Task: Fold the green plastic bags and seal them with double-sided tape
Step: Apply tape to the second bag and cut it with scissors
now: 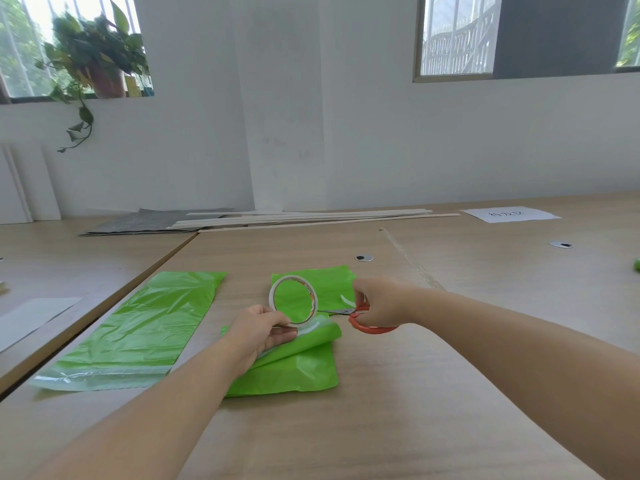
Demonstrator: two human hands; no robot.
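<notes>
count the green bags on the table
2: one flat bag at the left, one folded bag under the left hand and tape roll. A green scrap at the right edge may be a third.

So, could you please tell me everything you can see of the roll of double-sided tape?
The roll of tape is a thin white ring with a wide open middle and orange and green print inside its core. It stands upright on edge over the folded green bag, which shows through its hole. The left hand pinches its lower rim. A white strip runs from its foot along the bag's fold. The scissors in the right hand point their blades at its lower right side.
</notes>
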